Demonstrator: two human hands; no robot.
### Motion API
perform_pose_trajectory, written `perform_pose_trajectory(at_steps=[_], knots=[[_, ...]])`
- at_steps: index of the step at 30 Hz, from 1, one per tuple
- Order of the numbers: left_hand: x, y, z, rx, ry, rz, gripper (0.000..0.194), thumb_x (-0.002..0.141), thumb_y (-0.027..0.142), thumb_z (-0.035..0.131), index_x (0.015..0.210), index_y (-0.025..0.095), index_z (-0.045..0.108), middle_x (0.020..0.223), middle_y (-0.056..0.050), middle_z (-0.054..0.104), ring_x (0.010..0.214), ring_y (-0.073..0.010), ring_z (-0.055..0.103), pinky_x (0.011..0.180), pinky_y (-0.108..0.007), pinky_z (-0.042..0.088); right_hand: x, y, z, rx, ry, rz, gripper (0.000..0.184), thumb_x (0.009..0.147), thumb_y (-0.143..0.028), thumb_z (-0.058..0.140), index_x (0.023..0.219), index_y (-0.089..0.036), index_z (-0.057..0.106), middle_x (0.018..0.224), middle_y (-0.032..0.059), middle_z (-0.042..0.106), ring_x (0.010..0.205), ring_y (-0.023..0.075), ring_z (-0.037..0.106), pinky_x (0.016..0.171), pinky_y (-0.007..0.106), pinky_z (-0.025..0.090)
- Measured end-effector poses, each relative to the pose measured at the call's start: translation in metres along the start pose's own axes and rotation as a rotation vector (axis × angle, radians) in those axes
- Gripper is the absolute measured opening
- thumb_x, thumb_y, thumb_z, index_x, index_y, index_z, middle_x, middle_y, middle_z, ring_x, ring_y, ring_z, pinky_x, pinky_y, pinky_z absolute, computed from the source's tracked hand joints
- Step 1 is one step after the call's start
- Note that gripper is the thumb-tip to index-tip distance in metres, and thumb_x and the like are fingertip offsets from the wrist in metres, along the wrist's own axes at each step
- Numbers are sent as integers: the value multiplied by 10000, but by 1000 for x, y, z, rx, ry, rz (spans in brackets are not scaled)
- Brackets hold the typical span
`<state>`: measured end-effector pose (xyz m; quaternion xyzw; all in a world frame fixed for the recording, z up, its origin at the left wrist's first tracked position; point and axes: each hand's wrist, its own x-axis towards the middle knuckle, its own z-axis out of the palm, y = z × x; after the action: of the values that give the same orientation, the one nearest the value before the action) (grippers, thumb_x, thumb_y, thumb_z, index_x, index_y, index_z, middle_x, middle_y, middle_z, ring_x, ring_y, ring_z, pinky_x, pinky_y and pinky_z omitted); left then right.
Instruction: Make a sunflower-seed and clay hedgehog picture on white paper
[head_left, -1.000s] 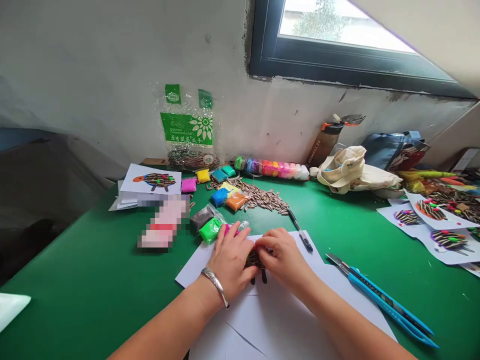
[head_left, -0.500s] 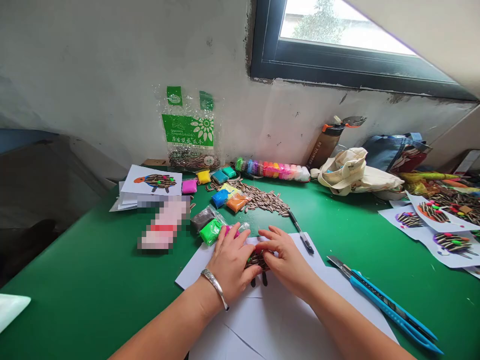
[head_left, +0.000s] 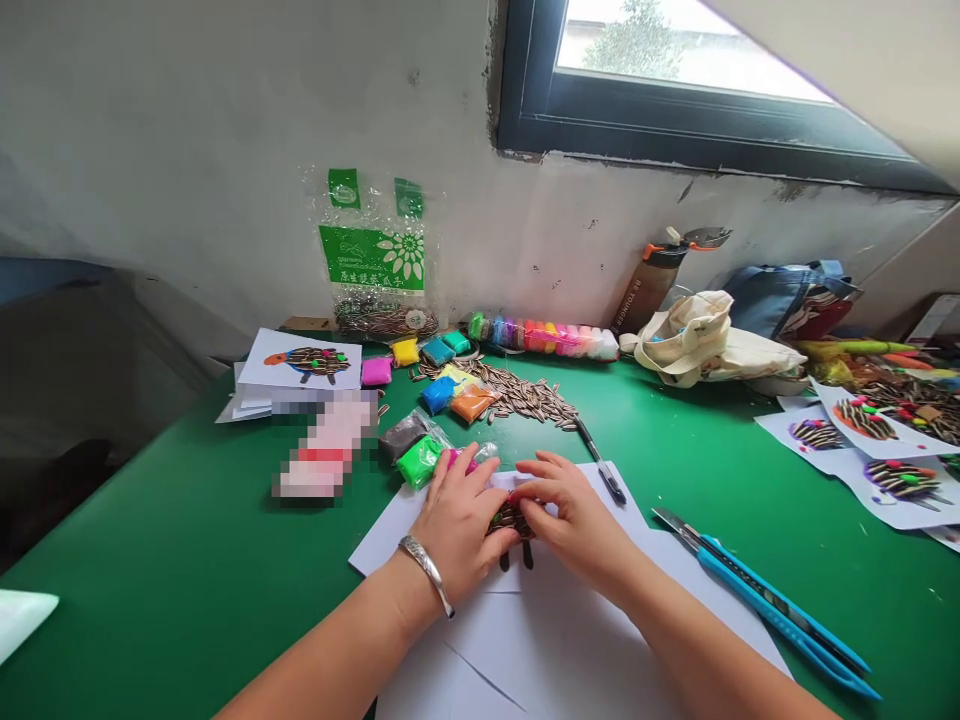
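Note:
A seed-covered animal picture (head_left: 511, 520) lies on white paper (head_left: 555, 640), with dark stripes, a green dot and two black legs showing. My left hand (head_left: 459, 525), a silver bangle on its wrist, rests over the picture's left side with fingers spread, its thumb along the lower edge. At the right side, my right hand (head_left: 574, 515) has thumb and index finger brought together on the picture's surface, near a small pink-red spot; anything between them is too small to make out. Just beyond my left fingers lie a green clay packet (head_left: 420, 462) and a dark clay packet (head_left: 405, 432).
Loose sunflower seeds (head_left: 529, 395) lie behind, near a black pen (head_left: 600, 462). On the right is a blue utility knife (head_left: 772, 600), blade exposed, with seed pictures (head_left: 904, 478) beyond it. A seed bag (head_left: 379, 265) and a bottle (head_left: 651, 285) stand against the wall.
The view has shifted very slightly. Both hands remain at the picture, and the right thumb and index finger have moved only a little on its surface.

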<state>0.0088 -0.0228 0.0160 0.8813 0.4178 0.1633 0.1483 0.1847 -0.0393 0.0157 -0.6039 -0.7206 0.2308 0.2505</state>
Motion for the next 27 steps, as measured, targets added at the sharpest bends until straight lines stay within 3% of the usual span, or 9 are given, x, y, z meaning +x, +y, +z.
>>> perform_pose_trajectory(at_steps=[4, 9, 19, 23, 27], knots=[[1, 0, -2, 9, -2, -1, 278, 799, 321, 620, 1056, 218, 646, 1323, -95, 519, 1334, -348, 272, 1086, -590, 181, 1, 4, 0, 16, 31, 14, 290, 778, -129, 498, 900, -251, 732, 1188, 51, 625, 1232, 274, 427, 1005, 486, 345], [0, -1, -3, 35, 21, 18, 251, 818, 323, 595, 1042, 239, 668, 1331, -87, 516, 1329, -352, 278, 1075, -596, 203, 1, 5, 2, -2, 20, -71, 307, 774, -108, 487, 859, -266, 736, 1154, 42, 642, 1197, 265, 462, 1001, 482, 349], [-1, 4, -8, 118, 30, 55, 235, 851, 350, 553, 1020, 249, 682, 1324, -78, 530, 1326, -367, 274, 1054, -646, 167, 0, 6, -6, 21, 17, -7, 340, 747, -92, 487, 895, -262, 741, 1182, 53, 629, 1225, 267, 442, 1004, 493, 354], [0, -5, -14, 155, 38, 37, 244, 856, 343, 535, 1020, 243, 686, 1322, -81, 532, 1322, -373, 279, 1041, -655, 180, 1, 8, -12, 53, 46, 5, 326, 755, -110, 483, 908, -247, 735, 1178, 55, 630, 1200, 249, 473, 999, 450, 376], [1, -23, -22, 226, 141, -29, 278, 893, 295, 452, 1037, 257, 688, 1298, -75, 552, 1313, -354, 304, 1040, -643, 192, 5, 17, -22, 31, 101, 30, 320, 773, -124, 467, 940, -229, 720, 1113, 57, 658, 1067, 216, 569, 932, 381, 431]])
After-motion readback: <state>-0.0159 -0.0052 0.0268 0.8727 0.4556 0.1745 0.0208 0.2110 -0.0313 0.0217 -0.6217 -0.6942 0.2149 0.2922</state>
